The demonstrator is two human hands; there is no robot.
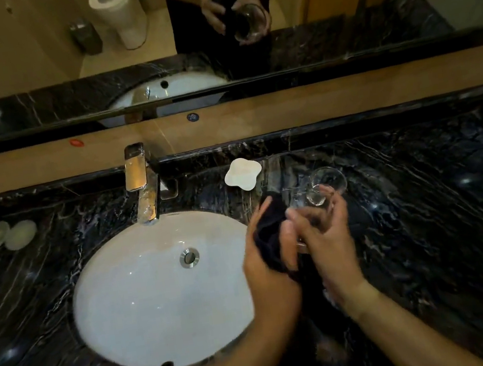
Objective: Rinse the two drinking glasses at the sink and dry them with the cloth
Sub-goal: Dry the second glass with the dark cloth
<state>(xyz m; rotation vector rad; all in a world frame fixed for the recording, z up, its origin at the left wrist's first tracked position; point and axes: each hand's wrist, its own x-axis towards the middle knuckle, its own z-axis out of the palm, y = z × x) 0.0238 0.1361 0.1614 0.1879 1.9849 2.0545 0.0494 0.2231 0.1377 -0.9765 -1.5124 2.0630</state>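
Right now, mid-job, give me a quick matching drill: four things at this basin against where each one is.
Things:
1. dark cloth
2. drinking glass
3. white soap dish
4. two round pads

Places:
A. counter, far left of the basin
B. held in the right hand
C. gripped in the left hand
D. counter behind the hands, right of the tap

Pairs: 1-C, 2-B, 3-D, 4-A

Tap [142, 185] is crowding the basin's [146, 306] back edge; soap dish [243, 173] is sitting just beside it; counter [427, 217] is lying open rightward.
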